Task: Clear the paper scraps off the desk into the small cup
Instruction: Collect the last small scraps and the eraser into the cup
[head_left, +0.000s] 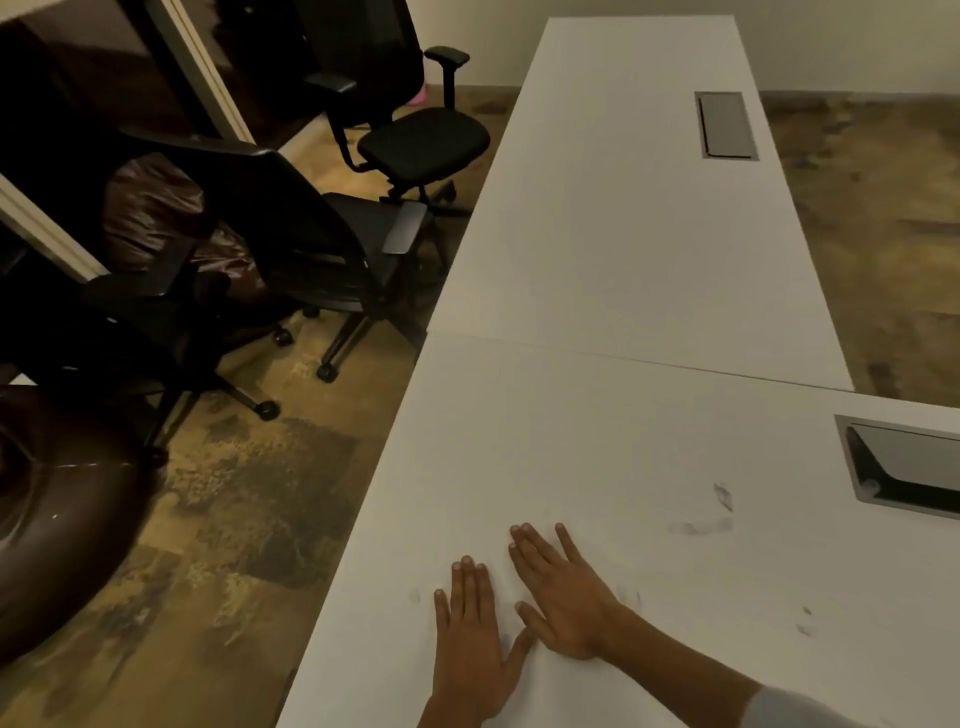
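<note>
Presently both hands flat on the long white laminate desk (597, 426), palms down, near its front-left edge. Left hand (470, 644) with fingers straight and close together, pointing away from the body along the desk's long axis; thumb splayed out to the right. Right hand (563, 597) just beside it and slightly farther forward, fingers straight, angled up and to the left, thumb reaching back toward the left thumb, tips nearly meeting. Nothing held in either hand; fingers extended, resting on the surface. Pale grey sleeve (795, 709) visible on the right forearm at the lower right corner.

Paper scraps and small cup: not discernible anywhere on the visible desk surface, so no position or orientation recorded. Whether anything lies under the palms: cannot tell. Only faint grey smudges (722, 512) on the desktop to the right of the hands, plus a few small marks nearer the right edge.

Desk long axis running from lower left toward upper right, with a seam across the middle joining two sections. Rectangular grey metal cable hatch (904, 467) recessed at the right of the near section; second grey cable hatch (724, 124) in the far section.

Left of desk: two black mesh office chairs (322, 244) on wheeled bases over mottled brown carpet (234, 519). Dark brown glossy bag (156, 213) behind the nearer chair.
</note>
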